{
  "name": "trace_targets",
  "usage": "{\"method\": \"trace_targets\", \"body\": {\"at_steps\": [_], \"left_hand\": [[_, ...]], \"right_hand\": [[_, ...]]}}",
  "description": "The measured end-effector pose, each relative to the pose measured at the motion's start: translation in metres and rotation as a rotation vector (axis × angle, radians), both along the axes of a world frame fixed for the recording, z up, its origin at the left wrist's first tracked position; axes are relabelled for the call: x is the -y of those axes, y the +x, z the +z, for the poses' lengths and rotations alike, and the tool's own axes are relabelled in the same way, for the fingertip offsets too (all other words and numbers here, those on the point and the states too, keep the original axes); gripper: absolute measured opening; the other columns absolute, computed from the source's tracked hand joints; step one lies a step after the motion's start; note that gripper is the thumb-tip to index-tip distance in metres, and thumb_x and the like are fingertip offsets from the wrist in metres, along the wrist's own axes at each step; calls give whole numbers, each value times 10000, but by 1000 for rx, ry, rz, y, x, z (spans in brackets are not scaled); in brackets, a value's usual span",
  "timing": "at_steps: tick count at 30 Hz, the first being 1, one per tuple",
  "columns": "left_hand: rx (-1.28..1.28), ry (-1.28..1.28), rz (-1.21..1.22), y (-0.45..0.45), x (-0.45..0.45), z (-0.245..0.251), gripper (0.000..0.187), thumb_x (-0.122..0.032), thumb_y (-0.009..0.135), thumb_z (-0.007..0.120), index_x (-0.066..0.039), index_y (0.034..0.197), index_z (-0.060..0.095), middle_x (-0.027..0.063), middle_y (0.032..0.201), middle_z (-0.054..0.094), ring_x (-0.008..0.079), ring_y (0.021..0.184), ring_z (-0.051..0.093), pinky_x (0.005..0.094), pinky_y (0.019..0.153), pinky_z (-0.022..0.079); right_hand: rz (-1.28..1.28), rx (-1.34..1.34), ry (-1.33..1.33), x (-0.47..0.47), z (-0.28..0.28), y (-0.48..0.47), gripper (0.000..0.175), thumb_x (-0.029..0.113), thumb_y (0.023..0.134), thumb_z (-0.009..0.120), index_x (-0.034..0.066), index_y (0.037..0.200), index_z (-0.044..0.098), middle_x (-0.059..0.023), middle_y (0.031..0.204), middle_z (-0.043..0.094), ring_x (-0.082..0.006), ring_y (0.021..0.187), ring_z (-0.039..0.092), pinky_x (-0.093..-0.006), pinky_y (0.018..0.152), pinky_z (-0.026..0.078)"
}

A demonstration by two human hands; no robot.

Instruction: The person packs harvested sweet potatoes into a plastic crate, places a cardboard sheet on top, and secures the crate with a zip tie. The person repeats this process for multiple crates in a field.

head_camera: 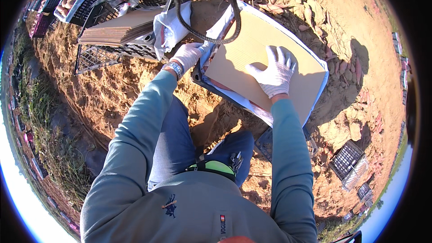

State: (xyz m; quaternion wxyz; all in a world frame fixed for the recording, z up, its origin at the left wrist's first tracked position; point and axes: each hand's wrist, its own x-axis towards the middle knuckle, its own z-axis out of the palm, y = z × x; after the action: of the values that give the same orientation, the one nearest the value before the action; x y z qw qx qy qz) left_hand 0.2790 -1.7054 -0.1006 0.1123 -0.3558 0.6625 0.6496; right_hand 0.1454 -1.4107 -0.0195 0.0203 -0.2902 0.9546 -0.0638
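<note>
Before me a dark plastic crate (197,77) stands tilted on the soil, lined with a white and blue plastic liner (260,116). A flat cardboard sheet (233,64) covers most of its top. Thin strips of reddish produce show along the sheet's near edge, mostly hidden. My right hand (275,72), in a white knit glove, lies flat on the sheet with its fingers spread. At the crate's left corner, my gloved left hand (188,55) has its fingers closed on the liner's edge; their tips are partly hidden. A metal watch circles the left wrist.
Left of the crate, stacked cardboard sheets (113,32) rest on a black crate (135,49) beside a white plastic bag (172,28). Sweet potatoes (308,13) lie on the soil beyond. An empty-looking crate (349,162) stands lower right. A dark cord (184,23) hangs across the view.
</note>
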Motion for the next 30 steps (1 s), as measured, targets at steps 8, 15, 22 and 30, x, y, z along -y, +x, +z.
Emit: {"method": "trace_targets", "body": {"at_steps": [8, 15, 22, 30], "left_hand": [[-46, -612, -162, -12, -13, 31, 434, -460, 1020, 663, -58, 1117, 794, 153, 866, 792, 267, 788, 778, 378, 785, 603], [-222, -829, -141, 6, -18, 73, 297, -266, 961, 704, -104, 1193, 795, 170, 958, 770, 356, 891, 752, 416, 816, 598], [-113, -719, -549, 18, -23, 91, 245, -295, 1041, 624, -190, 1225, 747, 152, 936, 725, 348, 854, 737, 431, 780, 596], [45, -938, -1137, -6, -16, 79, 307, -245, 949, 702, -176, 1247, 731, 146, 1043, 794, 374, 981, 771, 501, 843, 606]], "right_hand": [[46, -75, -37, 0, -10, 0, 923, 654, 768, 816, 136, 1500, 594, -197, 1566, 497, -424, 1510, 362, -612, 1260, 205], [67, -84, -16, -9, -14, -5, 916, 640, 772, 817, 130, 1498, 594, -198, 1547, 520, -429, 1489, 398, -613, 1251, 237], [42, -106, 46, -5, -10, -5, 910, 671, 806, 772, 145, 1523, 578, -176, 1596, 488, -417, 1514, 376, -615, 1271, 183], [374, 7, 5, 16, 39, 65, 746, 552, 871, 776, 168, 1488, 608, -144, 1568, 516, -416, 1501, 397, -616, 1277, 212]]}}
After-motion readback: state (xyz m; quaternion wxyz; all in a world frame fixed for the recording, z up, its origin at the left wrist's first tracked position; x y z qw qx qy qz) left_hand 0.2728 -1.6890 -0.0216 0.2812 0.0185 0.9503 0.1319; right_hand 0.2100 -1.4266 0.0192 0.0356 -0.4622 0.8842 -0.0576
